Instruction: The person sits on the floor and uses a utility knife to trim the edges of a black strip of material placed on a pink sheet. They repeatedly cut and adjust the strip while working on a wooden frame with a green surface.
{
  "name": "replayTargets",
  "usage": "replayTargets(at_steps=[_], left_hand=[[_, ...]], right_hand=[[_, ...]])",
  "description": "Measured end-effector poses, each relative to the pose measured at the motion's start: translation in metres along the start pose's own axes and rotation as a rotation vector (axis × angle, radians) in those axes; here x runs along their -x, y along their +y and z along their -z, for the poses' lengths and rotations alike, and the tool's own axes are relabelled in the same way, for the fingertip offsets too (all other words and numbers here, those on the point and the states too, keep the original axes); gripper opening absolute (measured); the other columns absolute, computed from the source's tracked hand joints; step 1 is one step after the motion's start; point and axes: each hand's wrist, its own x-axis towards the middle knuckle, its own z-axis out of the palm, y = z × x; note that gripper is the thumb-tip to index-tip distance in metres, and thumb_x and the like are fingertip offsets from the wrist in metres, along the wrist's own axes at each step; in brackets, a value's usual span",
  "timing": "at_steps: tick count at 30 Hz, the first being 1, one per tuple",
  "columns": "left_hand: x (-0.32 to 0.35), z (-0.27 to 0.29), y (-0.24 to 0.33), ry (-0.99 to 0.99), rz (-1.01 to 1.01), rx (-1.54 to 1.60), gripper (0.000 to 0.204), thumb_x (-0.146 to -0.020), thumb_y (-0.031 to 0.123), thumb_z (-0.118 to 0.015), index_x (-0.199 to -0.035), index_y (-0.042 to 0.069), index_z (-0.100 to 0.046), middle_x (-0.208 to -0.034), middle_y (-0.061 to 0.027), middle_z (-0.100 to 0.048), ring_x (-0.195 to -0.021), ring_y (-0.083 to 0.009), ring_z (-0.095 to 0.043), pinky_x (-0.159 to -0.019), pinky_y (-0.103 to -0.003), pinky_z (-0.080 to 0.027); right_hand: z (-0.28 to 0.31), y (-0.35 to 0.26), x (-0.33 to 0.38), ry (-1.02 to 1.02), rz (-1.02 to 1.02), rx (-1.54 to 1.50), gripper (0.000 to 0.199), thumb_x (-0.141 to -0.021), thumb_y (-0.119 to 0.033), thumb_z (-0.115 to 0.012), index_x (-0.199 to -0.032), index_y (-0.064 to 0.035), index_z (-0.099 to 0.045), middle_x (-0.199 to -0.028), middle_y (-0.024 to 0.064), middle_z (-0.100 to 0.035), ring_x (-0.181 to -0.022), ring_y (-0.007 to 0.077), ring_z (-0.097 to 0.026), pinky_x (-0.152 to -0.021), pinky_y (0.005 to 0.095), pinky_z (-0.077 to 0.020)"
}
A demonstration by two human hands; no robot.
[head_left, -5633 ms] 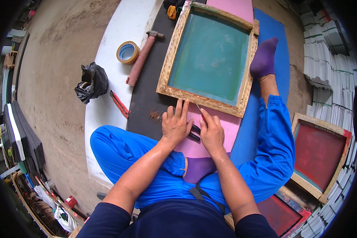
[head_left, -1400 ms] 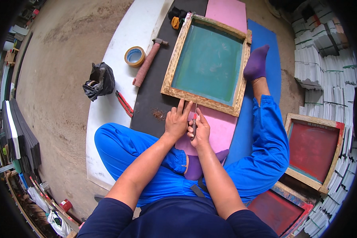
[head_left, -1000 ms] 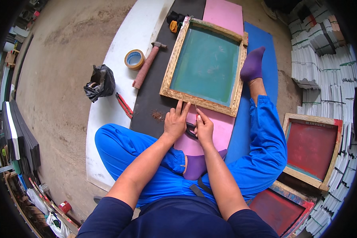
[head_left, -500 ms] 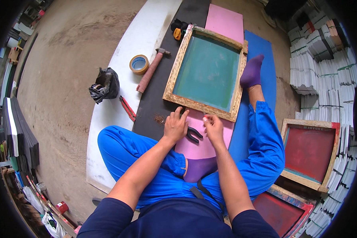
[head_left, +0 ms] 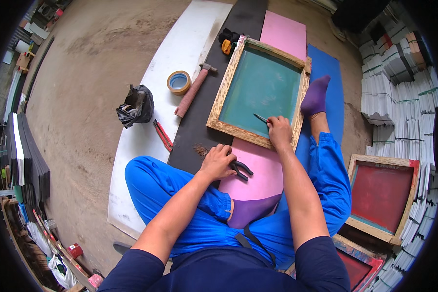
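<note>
The right hand (head_left: 280, 132) pinches a slim tool (head_left: 261, 118) over the wooden screen-printing frame (head_left: 238, 131), at 1 o'clock from the left hand (head_left: 218, 162), whose hold on the black-handled pliers (head_left: 243, 167) I cannot tell. A slipping tool could tear the green mesh (head_left: 263, 87).

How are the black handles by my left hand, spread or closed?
Spread: pink sheet shows between the black handles. The left hand hides their other end.
</note>
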Motion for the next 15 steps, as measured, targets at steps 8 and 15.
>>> replayTargets(at_steps=[8,15], left_hand=[[-0.001,-0.007,-0.003,-0.049,-0.008,-0.060,0.044,-0.066,0.035,-0.089,-0.096,0.012,-0.066,-0.104,-0.0049,-0.062,-0.107,-0.0267,-0.057,-0.092,-0.040,-0.048],[-0.002,-0.012,-0.006,-0.049,-0.086,0.127,0.035,-0.068,0.021,-0.085,-0.093,0.009,-0.064,-0.095,-0.0079,-0.063,-0.099,-0.0301,-0.060,-0.089,-0.043,-0.050]], right_hand=[[0.025,-0.046,0.058,-0.153,0.268,-0.252,0.032,-0.081,-0.030,-0.078,-0.104,-0.0086,-0.071,-0.098,0.0120,-0.069,-0.096,0.0308,-0.067,-0.083,0.0451,-0.0541],[0.004,-0.075,0.103,-0.733,0.185,-0.185,0.039,-0.073,-0.025,-0.081,-0.105,-0.0077,-0.068,-0.098,0.0156,-0.073,-0.096,0.0352,-0.070,-0.083,0.0466,-0.0556]])
